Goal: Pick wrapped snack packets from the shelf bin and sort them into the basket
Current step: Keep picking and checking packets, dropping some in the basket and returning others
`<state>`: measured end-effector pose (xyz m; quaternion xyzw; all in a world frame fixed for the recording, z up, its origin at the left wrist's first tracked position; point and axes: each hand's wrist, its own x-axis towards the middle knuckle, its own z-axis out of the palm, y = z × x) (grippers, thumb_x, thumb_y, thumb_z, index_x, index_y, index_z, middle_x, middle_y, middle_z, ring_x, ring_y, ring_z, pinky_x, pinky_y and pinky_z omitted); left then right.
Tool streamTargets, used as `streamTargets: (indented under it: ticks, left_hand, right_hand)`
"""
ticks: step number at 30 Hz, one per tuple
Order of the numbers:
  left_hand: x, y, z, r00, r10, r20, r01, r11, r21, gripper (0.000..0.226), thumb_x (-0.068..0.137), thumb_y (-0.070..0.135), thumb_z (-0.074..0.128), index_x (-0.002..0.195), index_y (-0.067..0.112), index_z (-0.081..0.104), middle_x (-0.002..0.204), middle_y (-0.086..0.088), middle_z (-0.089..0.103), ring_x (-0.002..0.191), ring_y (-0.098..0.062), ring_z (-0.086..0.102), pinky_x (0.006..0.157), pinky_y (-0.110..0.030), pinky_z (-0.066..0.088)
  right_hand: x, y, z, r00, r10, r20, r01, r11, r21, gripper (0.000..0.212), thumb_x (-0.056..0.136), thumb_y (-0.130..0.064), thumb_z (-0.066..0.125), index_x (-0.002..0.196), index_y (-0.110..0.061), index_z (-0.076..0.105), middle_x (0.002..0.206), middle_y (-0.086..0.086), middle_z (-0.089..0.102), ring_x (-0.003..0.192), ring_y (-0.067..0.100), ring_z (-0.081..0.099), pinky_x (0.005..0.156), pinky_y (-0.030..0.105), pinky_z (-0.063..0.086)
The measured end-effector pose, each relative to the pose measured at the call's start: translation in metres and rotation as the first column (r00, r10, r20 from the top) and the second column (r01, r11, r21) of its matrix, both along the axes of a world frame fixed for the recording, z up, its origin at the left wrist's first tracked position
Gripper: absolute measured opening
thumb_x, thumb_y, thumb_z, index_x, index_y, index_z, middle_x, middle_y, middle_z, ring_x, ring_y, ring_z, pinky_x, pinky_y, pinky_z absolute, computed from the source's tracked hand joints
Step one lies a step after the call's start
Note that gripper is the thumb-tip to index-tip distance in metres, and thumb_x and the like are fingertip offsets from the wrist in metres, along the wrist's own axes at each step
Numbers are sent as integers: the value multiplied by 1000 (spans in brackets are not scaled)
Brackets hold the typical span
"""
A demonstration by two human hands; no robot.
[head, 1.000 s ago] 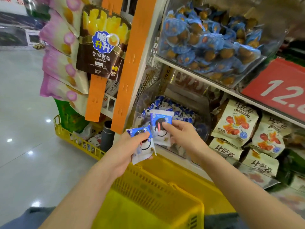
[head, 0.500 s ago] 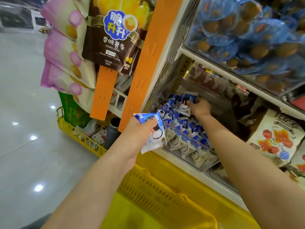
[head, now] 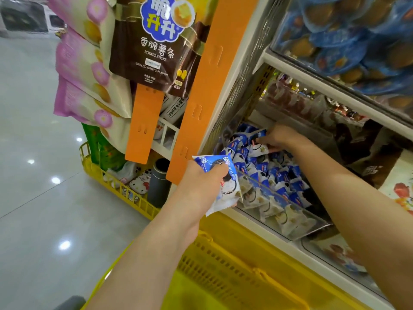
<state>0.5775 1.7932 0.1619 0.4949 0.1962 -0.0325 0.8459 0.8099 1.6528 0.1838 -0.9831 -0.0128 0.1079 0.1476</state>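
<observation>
My left hand (head: pixel 202 184) grips a small bunch of blue-and-white snack packets (head: pixel 225 186) in front of the shelf, above the yellow basket (head: pixel 225 271). My right hand (head: pixel 276 138) reaches deep into the clear shelf bin (head: pixel 312 227) and pinches one blue-and-white packet (head: pixel 257 142) at the back of the pile. Several more such packets (head: pixel 274 182) fill the bin. The inside of the basket is mostly hidden by my left arm.
Orange hanging strips (head: pixel 207 90) carry potato-stick bags (head: pixel 154 43) and pink bags (head: pixel 85 70) at the left. A low yellow floor basket (head: pixel 125 189) holds goods. Blue-wrapped snacks (head: pixel 348 36) fill the bin above; the shelf edge (head: pixel 335 97) overhangs my right hand.
One second ago my right hand passed a packet to my left hand. Since then it has reached into the back of the bin and pinched another. The view moved closer to the shelf.
</observation>
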Motion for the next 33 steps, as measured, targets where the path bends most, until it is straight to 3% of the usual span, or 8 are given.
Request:
streamTargets:
  ticks: [4,8,13,19,23,28,31,33]
  left_hand:
    - [1,-1,2,1000,25,4,-24,999,-28,35,91,12,53,125,5,45,88,-11,59,48,-12,63,33,-17,44]
    - [3,0,1,1000,22,7,-22,1000,-17,33,91,14,55,123,8,47,97,-13,62,57,-14,64,35,-20,47]
    - [6,-5,-5,1000,22,-1,-22,997,71,30,91,21,56,119,11,46,94,-9,65,72,-17,65,61,-31,58]
    - [6,-10,-8,1000,16,6,-16,992,128,35,91,21,55,123,10,45,99,-10,63,73,-15,64,55,-24,55]
    - [5,-9,-3,1000,23,17,-24,999,31,31,91,15,55,120,10,46,89,-7,62,58,-9,63,40,-18,49]
    - [4,-4,-8,988,85,133,-102,987,124,44,82,2,61,120,21,47,109,-3,62,89,-11,64,55,-14,50]
    - [4,1,-10,961,164,224,-205,963,175,46,80,5,66,119,23,50,108,0,64,90,-9,64,54,-9,49]
    - [4,3,-11,949,184,256,-239,950,200,43,81,9,67,120,19,53,108,1,66,93,-9,65,62,-12,52]
  right_hand:
    - [4,-2,2,995,62,74,-48,984,-174,38,92,-36,53,63,-12,50,58,2,55,47,12,50,42,24,35]
    - [9,-12,10,1000,-8,-3,8,1000,-10,32,93,-30,53,68,-11,50,68,3,57,54,11,54,42,15,42]
    - [1,-8,4,986,153,63,-137,967,-216,33,93,-37,51,94,-5,59,82,11,59,69,22,52,62,29,36]
    - [3,11,-12,971,110,214,-128,989,70,42,96,-31,49,125,-1,51,111,18,58,97,28,54,80,35,40]
    - [6,11,-25,944,50,326,-118,974,192,35,92,-29,56,112,-1,60,94,14,60,82,21,53,64,26,35]
    - [7,5,-27,923,-2,386,-108,959,263,19,89,-25,60,95,-7,61,85,5,57,80,19,54,72,33,43]
    - [5,12,-27,934,-2,357,-103,956,275,28,88,-25,62,64,-17,49,63,-2,50,60,13,47,54,24,36]
    - [4,16,-26,964,26,266,-78,979,186,33,88,-26,61,60,-18,45,60,-1,49,58,15,48,48,22,32]
